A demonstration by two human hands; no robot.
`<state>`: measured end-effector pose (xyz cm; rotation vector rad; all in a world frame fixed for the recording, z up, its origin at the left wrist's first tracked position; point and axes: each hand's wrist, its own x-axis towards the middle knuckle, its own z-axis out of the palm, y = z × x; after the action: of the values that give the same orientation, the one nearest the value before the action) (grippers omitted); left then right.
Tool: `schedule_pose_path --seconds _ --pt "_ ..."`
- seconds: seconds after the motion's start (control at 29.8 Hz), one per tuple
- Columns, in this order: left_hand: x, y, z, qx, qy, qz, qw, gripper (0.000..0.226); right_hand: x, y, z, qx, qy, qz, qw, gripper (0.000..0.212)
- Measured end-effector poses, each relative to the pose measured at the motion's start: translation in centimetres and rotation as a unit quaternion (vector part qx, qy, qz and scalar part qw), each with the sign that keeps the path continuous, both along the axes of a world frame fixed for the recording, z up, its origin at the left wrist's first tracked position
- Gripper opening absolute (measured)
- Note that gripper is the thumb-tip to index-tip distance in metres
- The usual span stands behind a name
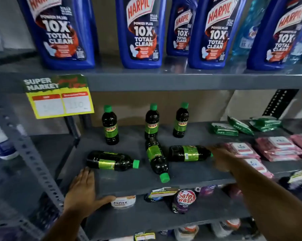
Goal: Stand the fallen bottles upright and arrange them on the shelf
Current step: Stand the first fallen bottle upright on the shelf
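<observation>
Presently, three dark green-capped bottles lie fallen on the grey shelf [190, 173]: the left fallen bottle [110, 160] with cap pointing right, the middle fallen bottle [157, 160] with cap toward the shelf's front edge, the right fallen bottle [188, 153] with cap toward the right hand [220, 158]; three upright bottles [110, 126] stand behind them in a row. Right hand is motion-blurred at the right bottle's cap end, fingers spread loosely, nothing held; actual contact cannot be told. Left hand [83, 192] rests flat on the shelf's front edge, fingers [87, 173] extended just below the left bottle's base, thumb hooked under the lip; holding nothing. Blue Harpic bottles [141, 32] line the shelf above; pink packets [279, 146] lie to the right.
</observation>
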<state>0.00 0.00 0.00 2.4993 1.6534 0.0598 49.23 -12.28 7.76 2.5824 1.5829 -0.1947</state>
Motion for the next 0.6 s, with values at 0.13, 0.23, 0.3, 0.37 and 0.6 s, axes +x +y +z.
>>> schedule_pose_path --seconds 0.13,0.23,0.3,0.37,0.6 --pt "-0.8 0.6 -0.6 0.044 -0.007 -0.012 0.999 0.142 0.2 -0.2 -1.4 0.048 0.09 -0.014 0.995 0.067" --pt "-0.4 0.8 -0.5 0.052 -0.009 -0.008 0.999 0.144 1.1 0.1 -1.9 0.085 0.112 -0.024 0.99 0.065" --pt "-0.1 0.6 -0.4 0.052 -0.013 0.001 0.999 0.147 1.5 0.4 -1.7 0.094 0.125 -0.014 0.988 0.055" --pt "-0.1 0.4 -0.2 0.049 -0.02 0.009 0.999 0.149 2.0 0.5 -1.2 0.084 0.115 0.006 0.99 0.047" --pt "0.1 -0.2 0.3 0.056 -0.035 0.016 0.998 0.148 3.3 2.1 6.9 0.154 0.226 0.068 0.96 0.036"
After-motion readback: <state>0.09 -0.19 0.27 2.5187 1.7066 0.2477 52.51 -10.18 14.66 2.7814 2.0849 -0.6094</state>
